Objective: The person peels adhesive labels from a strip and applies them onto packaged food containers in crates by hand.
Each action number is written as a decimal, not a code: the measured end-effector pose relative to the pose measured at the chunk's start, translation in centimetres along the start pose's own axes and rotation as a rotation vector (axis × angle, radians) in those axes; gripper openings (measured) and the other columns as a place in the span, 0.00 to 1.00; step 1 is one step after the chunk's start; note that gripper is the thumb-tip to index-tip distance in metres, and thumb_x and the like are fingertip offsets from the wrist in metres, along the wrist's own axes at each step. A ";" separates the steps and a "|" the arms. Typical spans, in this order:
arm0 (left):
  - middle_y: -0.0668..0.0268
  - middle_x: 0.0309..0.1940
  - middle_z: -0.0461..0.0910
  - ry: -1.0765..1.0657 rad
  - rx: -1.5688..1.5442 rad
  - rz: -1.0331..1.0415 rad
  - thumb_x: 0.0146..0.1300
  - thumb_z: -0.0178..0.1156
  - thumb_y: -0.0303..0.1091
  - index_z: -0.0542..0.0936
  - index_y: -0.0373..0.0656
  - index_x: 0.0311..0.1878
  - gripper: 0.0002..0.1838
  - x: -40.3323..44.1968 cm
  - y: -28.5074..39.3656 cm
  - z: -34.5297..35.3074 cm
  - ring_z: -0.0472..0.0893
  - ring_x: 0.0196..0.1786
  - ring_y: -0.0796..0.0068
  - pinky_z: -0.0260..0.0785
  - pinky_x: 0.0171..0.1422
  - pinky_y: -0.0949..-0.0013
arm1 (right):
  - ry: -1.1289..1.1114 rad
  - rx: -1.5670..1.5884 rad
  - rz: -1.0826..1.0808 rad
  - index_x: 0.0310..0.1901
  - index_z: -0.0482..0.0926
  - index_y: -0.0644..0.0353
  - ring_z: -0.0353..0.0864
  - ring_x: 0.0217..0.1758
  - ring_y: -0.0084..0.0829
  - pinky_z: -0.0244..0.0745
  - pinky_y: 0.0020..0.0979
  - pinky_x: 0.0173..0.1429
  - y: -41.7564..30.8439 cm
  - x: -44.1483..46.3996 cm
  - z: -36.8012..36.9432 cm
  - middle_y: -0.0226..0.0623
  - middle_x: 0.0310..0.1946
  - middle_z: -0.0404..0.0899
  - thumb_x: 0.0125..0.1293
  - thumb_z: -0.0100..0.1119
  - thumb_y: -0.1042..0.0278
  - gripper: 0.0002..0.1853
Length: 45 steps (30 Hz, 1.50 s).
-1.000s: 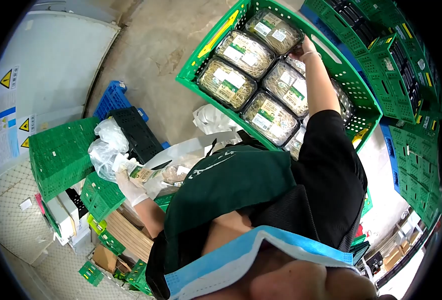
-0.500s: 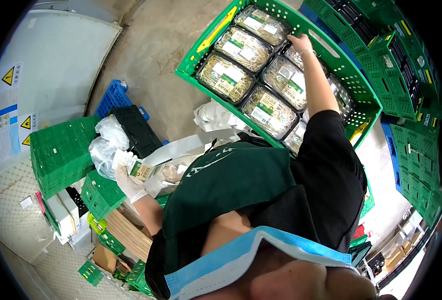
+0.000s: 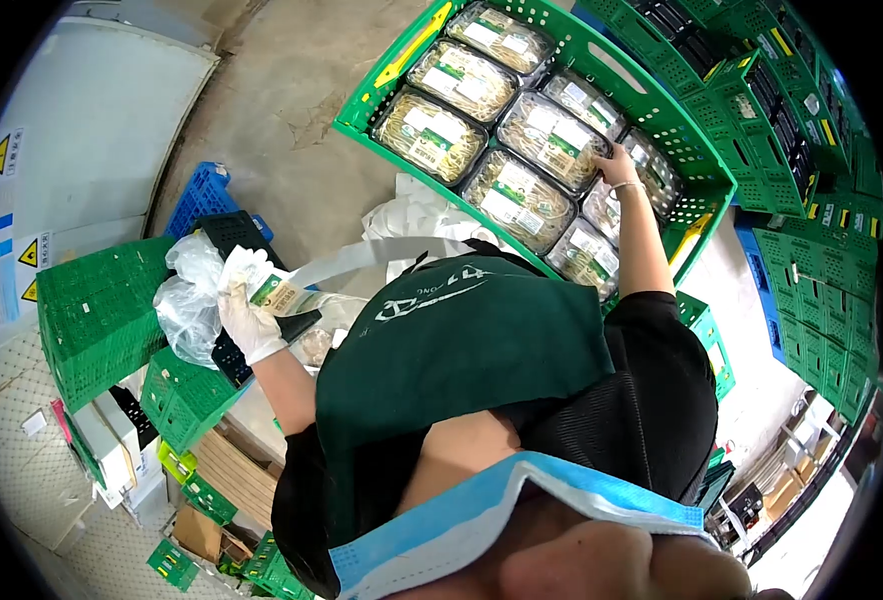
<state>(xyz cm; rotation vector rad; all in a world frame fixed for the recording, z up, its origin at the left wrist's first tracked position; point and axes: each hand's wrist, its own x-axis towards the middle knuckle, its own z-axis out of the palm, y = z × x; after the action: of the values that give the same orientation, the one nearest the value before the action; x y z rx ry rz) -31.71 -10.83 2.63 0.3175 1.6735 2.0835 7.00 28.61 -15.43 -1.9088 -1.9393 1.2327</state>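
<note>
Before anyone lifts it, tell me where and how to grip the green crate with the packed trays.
Probably by both short end walls of the green crate, at each yellow bar, coming from outside. The crate is long, so its ends suit a balanced hold, and packed trays sit close inside the upper-left end, leaving little finger room.

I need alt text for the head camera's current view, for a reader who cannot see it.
A person's bare right hand reaches among labelled packs in a green crate, while the gloved left hand holds a printed label strip. More crates are stacked at both sides.
</note>
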 end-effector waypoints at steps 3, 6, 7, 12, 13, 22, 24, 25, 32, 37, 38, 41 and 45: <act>0.53 0.42 0.74 -0.071 0.053 -0.021 0.57 0.48 0.26 0.67 0.30 0.50 0.17 0.3 0.3 1.7 0.75 0.43 0.65 0.71 0.44 0.68 | 0.110 -0.026 -0.123 0.49 0.64 0.72 0.72 0.47 0.41 0.65 0.30 0.51 2.7 1.0 0.6 0.54 0.41 0.72 0.42 0.62 0.55 0.35; 0.48 0.43 0.73 -0.173 0.030 0.028 0.51 0.49 0.24 0.68 0.27 0.48 0.19 0.8 -0.8 3.6 0.77 0.35 0.70 0.72 0.38 0.72 | 0.262 -0.137 -0.199 0.50 0.63 0.71 0.73 0.46 0.39 0.66 0.30 0.50 -0.2 -3.0 -0.7 0.51 0.41 0.73 0.44 0.62 0.55 0.35; 0.49 0.42 0.73 -0.262 0.038 0.011 0.51 0.50 0.24 0.68 0.27 0.48 0.20 0.9 -1.0 4.1 0.76 0.33 0.71 0.71 0.37 0.74 | 0.195 0.040 -0.262 0.49 0.64 0.70 0.74 0.43 0.36 0.68 0.29 0.47 -1.4 -4.4 -1.2 0.49 0.39 0.74 0.46 0.61 0.57 0.32; 0.52 0.38 0.75 -0.402 0.220 0.004 0.51 0.48 0.23 0.70 0.30 0.41 0.12 -0.6 -2.9 6.3 0.76 0.35 0.72 0.69 0.41 0.73 | -0.072 0.355 -0.490 0.44 0.70 0.66 0.76 0.36 0.25 0.71 0.25 0.41 -9.2 -12.4 0.9 0.39 0.34 0.77 0.53 0.58 0.66 0.18; 0.56 0.35 0.76 -0.427 0.084 -0.105 0.51 0.48 0.21 0.72 0.32 0.35 0.07 -1.7 -2.3 7.7 0.75 0.35 0.73 0.68 0.42 0.73 | -0.150 0.373 -0.524 0.43 0.71 0.65 0.76 0.35 0.24 0.71 0.25 0.41 -10.8 -14.2 1.8 0.38 0.34 0.77 0.53 0.58 0.66 0.17; 0.67 0.31 0.74 -0.658 0.291 -0.137 0.51 0.55 0.21 0.74 0.36 0.32 0.04 -4.1 -2.7 10.9 0.73 0.36 0.79 0.66 0.41 0.77 | -0.546 0.309 -0.956 0.42 0.69 0.62 0.75 0.31 0.25 0.70 0.25 0.38 -18.7 -23.4 6.8 0.34 0.29 0.75 0.49 0.62 0.64 0.20; 0.67 0.32 0.74 -0.704 0.263 -0.126 0.52 0.54 0.22 0.74 0.36 0.33 0.05 -4.3 -2.5 10.9 0.73 0.37 0.79 0.66 0.42 0.77 | -0.621 0.241 -0.798 0.39 0.69 0.63 0.74 0.28 0.26 0.70 0.25 0.35 -18.9 -23.7 6.7 0.33 0.25 0.75 0.48 0.62 0.65 0.18; 0.67 0.34 0.75 -0.749 0.239 -0.118 0.53 0.53 0.22 0.74 0.37 0.35 0.05 -4.4 -2.3 11.0 0.73 0.38 0.79 0.66 0.43 0.76 | -0.618 0.278 -0.756 0.36 0.69 0.63 0.74 0.25 0.24 0.69 0.24 0.32 -18.8 -23.8 6.8 0.30 0.22 0.74 0.48 0.63 0.67 0.17; 0.65 0.27 0.75 -0.785 0.582 0.240 0.50 0.54 0.23 0.76 0.37 0.30 0.04 -3.8 -2.3 10.7 0.74 0.33 0.75 0.65 0.38 0.74 | -0.551 0.370 -0.868 0.33 0.71 0.61 0.72 0.26 0.22 0.68 0.23 0.31 -19.3 -24.5 7.6 0.31 0.28 0.74 0.47 0.64 0.64 0.15; 0.64 0.25 0.74 -0.689 0.588 0.214 0.48 0.53 0.23 0.75 0.35 0.28 0.04 -3.6 -3.0 10.0 0.73 0.30 0.74 0.64 0.34 0.73 | -0.556 0.357 -0.831 0.26 0.73 0.63 0.70 0.21 0.24 0.67 0.24 0.30 -18.9 -24.1 8.2 0.33 0.17 0.72 0.59 0.51 0.62 0.12; 0.63 0.26 0.74 -0.608 0.506 0.219 0.48 0.52 0.22 0.75 0.35 0.29 0.04 -3.7 -3.9 9.6 0.73 0.30 0.74 0.64 0.35 0.73 | -0.557 0.358 -0.827 0.26 0.73 0.63 0.70 0.21 0.24 0.67 0.24 0.30 -18.9 -24.2 8.1 0.33 0.17 0.72 0.59 0.51 0.62 0.12; 0.61 0.31 0.74 -0.567 0.463 0.169 0.49 0.51 0.22 0.74 0.33 0.33 0.07 -3.2 -5.1 8.8 0.74 0.33 0.74 0.65 0.38 0.73 | -0.728 0.459 -0.684 0.26 0.73 0.63 0.71 0.22 0.20 0.67 0.23 0.30 -18.8 -24.2 8.1 0.31 0.18 0.73 0.61 0.48 0.61 0.14; 0.58 0.40 0.74 -0.703 0.010 -0.150 0.51 0.51 0.21 0.72 0.32 0.41 0.12 -5.1 -0.9 13.1 0.75 0.40 0.72 0.67 0.46 0.73 | -0.775 0.659 -0.532 0.26 0.73 0.63 0.71 0.25 0.16 0.66 0.19 0.31 -18.4 -23.5 8.2 0.28 0.20 0.73 0.62 0.48 0.61 0.14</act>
<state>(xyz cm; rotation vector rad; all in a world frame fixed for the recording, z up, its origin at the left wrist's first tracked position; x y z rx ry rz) -21.23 -1.82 5.41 0.7922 1.2306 1.5850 -7.93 6.95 0.81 -0.5730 -1.7549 2.2124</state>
